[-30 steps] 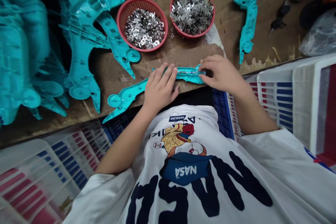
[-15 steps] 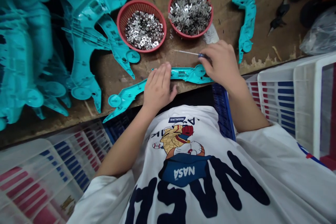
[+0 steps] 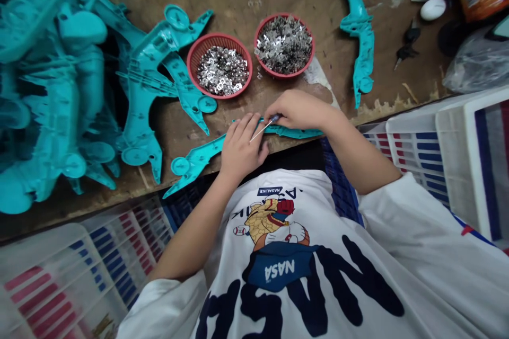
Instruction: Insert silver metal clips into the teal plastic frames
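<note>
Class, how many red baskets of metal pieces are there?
2: the left basket, beside the turquoise heap, and the right basket, beyond the right hand. The heap could hide more.

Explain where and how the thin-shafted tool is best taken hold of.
Probably by its dark handle, coming from the person's right: the handle looks thicker than the slim shaft and lies at the right hand, which holds it. The shaft slants leftward over the left hand, so this hold should leave it free.
</note>
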Demonstrator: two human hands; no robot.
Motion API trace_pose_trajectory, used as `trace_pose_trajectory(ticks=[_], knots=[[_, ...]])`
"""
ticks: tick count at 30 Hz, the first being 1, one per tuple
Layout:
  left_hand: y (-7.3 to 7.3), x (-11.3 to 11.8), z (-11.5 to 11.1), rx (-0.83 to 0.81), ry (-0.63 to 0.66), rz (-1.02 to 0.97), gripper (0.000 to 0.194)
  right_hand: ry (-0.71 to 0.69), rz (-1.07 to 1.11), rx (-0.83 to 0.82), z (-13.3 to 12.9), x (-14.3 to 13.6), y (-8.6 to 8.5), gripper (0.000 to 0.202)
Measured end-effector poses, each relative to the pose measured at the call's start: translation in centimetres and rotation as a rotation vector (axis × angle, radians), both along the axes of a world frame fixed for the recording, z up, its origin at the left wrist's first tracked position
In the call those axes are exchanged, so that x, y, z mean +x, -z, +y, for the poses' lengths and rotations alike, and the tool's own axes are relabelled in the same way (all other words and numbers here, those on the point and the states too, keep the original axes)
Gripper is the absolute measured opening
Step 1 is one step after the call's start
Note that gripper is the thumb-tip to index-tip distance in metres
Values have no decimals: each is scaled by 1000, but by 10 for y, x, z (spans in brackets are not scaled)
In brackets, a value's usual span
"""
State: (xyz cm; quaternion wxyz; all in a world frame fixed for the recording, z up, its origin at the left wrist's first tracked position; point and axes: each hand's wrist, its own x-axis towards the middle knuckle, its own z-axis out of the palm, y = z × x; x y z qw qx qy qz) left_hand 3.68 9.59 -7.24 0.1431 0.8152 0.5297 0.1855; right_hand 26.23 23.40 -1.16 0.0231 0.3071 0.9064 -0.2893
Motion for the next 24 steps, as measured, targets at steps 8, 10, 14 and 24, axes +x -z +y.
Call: trace_pose_trajectory(ticks=[8, 10, 14, 24], knots=[[1, 1, 0, -14, -3, -11, 55, 307, 227, 166, 19, 32, 6, 43], [1, 1, 0, 3, -2, 8, 54, 496, 217, 315, 32, 39, 7, 48], [-1, 3, 0, 28, 9, 49, 52, 633, 246, 379, 46, 18, -1, 63], [-7, -20, -2, -23, -46, 37, 53, 313, 311, 86, 54, -80, -14, 46]])
